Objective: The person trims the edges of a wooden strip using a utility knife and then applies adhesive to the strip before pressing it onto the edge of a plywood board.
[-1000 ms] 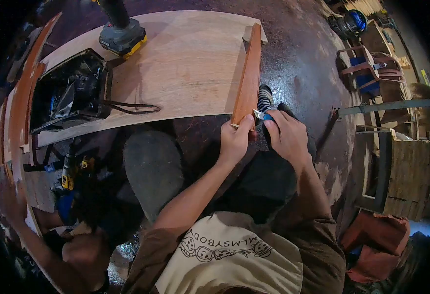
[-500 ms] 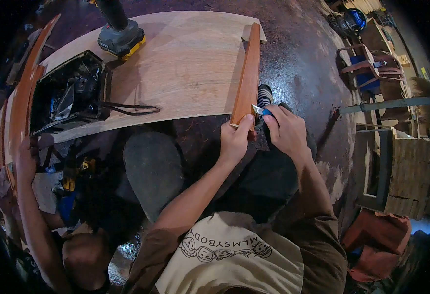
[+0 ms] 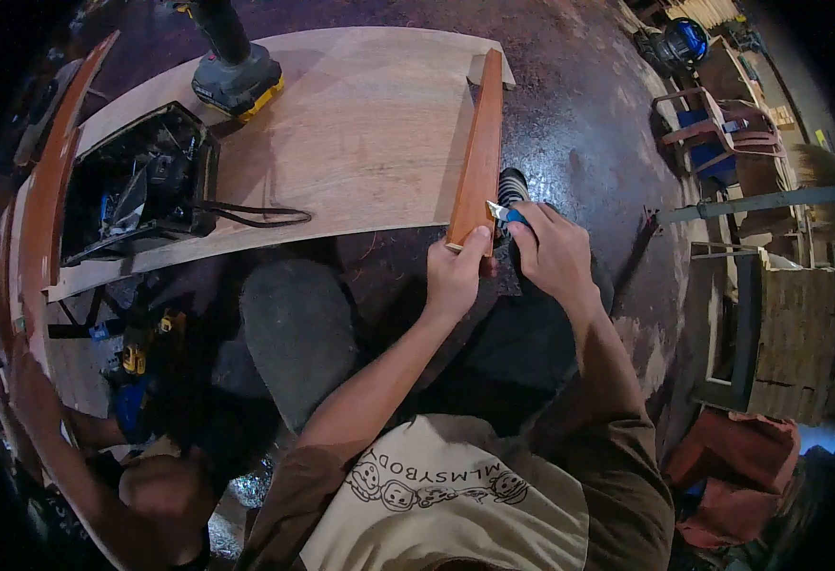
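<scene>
Wooden strip (image 3: pixel 479 143), one, left hand (image 3: pixel 454 276) pinching its end, right hand (image 3: pixel 553 255) gripping one blue knife (image 3: pixel 506 213)

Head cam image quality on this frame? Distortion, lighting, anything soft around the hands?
Head view: strong fisheye with a black vignette in the corners, and the edges of the plywood panel bow; light falls bright on the panel and sheens off the floor, while the lower left is dim; left hand on the wood strip and right hand with the blue-handled knife look sharp, no motion blur.
</scene>
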Tool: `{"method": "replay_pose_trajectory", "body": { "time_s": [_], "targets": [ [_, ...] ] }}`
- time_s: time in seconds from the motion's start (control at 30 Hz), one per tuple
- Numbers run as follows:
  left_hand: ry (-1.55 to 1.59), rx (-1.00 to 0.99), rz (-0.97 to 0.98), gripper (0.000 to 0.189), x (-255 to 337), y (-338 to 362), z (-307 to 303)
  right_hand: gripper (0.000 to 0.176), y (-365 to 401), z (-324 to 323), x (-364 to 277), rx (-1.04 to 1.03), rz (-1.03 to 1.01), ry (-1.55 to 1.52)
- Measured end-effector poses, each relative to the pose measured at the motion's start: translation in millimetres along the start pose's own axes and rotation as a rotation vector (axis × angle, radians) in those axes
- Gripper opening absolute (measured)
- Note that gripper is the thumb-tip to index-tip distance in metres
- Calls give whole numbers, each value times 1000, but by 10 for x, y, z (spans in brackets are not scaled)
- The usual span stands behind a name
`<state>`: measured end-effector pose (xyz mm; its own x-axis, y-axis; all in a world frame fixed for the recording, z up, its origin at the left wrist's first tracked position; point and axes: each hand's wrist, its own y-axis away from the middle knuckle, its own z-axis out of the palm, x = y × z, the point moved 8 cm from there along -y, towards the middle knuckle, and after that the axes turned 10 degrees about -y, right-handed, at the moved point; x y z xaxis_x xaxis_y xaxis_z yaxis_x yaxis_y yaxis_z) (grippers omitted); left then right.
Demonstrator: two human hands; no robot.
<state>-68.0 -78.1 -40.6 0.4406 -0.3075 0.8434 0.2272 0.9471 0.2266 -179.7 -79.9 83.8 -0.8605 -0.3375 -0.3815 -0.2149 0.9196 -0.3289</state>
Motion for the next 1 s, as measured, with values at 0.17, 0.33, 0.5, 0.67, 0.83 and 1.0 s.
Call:
{"method": "replay_pose_trajectory", "body": {
  "time_s": [0.17, 0.33, 0.5, 0.67, 0.83, 1.0],
  "targets": [
    [31, 10, -15, 27, 5, 14, 17, 19, -40, 1, 25, -21, 30, 15],
    [23, 8, -1, 27, 31, 10, 17, 19, -49, 18, 75, 15, -27, 14],
    [27, 8, 6, 28, -6, -12, 6, 21, -81, 20, 88, 6, -26, 8],
    [30, 4, 3, 29, -14, -16, 12, 22, -109, 19, 91, 7, -31, 2],
    [44, 2, -4, 29, 12, -11, 25, 21, -128, 20, 110, 24, -48, 4],
    [15, 12, -23, 30, 18, 9, 21, 19, -187, 27, 146, 45, -61, -15]
  ]
}}
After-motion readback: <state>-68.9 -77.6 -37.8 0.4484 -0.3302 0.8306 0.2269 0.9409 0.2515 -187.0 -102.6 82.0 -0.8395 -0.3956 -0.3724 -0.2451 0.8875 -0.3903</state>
